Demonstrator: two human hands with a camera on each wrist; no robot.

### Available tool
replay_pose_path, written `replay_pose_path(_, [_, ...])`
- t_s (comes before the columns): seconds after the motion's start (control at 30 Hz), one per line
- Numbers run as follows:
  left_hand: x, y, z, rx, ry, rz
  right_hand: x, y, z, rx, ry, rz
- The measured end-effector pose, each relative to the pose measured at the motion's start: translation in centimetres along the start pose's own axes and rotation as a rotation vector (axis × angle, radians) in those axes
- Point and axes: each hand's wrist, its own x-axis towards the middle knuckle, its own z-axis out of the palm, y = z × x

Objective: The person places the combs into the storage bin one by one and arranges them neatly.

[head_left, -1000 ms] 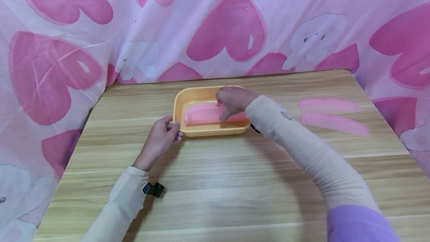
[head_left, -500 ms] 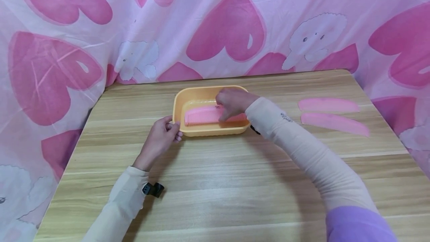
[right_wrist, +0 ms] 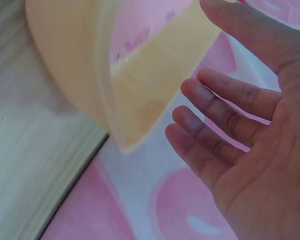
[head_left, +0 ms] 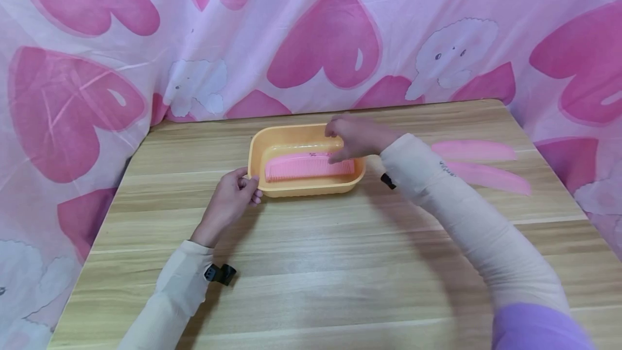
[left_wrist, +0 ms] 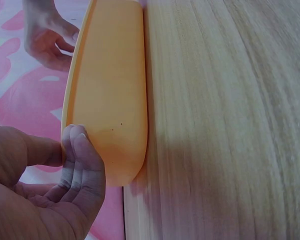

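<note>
The orange tray [head_left: 311, 193] is pinched at its rim by the left hand [head_left: 232, 194]. Nothing is grasped by the right hand [head_left: 362, 135], fingers loosely extended, near the pink comb [head_left: 303, 168] laid inside.

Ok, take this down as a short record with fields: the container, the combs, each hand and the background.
Container: orange tray, on the wooden table
Inside: pink comb, teeth toward the person
Outside: farther comb and nearer comb, both pink, right of the tray
Left hand: pinches the tray's rim at its left end
Right hand: at the tray's right end, fingers extended, holding nothing
Background: pink curtain with hearts
</note>
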Motion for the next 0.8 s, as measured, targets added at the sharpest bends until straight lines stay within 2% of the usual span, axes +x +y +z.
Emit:
replay_pose_path(0.37, [0.0,0.0,0.1,0.018,0.002,-0.006,-3.7,3.4,-1.7,-0.002,0.088,0.046])
replay_pose_path(0.67, [0.1,0.0,0.2,0.01,0.0,-0.011,-7.5,7.5,-1.9,0.01,0.134,0.106])
replay_pose_path(0.8, [0.1,0.0,0.2,0.013,0.004,-0.019,-9.6,9.4,-1.5,0.051,0.137,0.147])
